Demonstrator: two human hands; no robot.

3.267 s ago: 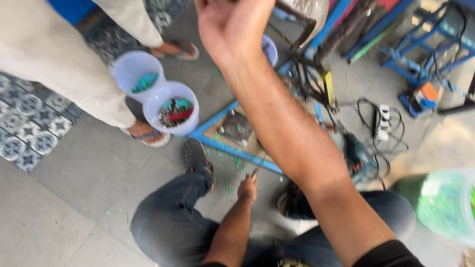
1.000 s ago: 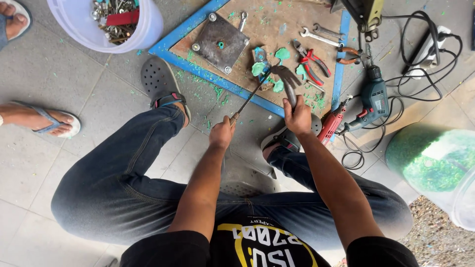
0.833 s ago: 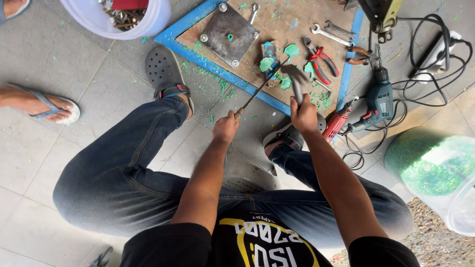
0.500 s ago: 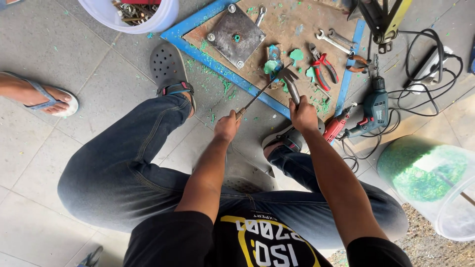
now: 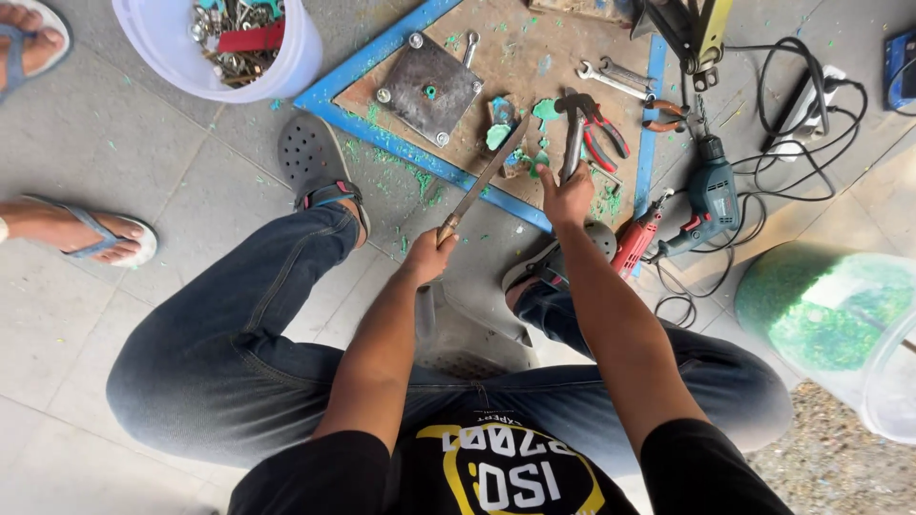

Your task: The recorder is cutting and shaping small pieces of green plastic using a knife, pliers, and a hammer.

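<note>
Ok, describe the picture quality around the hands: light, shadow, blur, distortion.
Head view: soft, even daylight, no hard shadows or glare; left hand on the long blade and right hand on the hammer are fairly sharp; wide-angle lens bends the edges, stretching the white bucket and green container.

1. The left hand (image 5: 429, 256) gripped a long chisel (image 5: 485, 177) whose tip touched green pieces (image 5: 520, 133).
2. The right hand (image 5: 567, 195) held a hammer (image 5: 574, 133) over the blue-framed board (image 5: 401, 148).
3. Red pliers (image 5: 605, 138) lay just beside the hammer.
</note>
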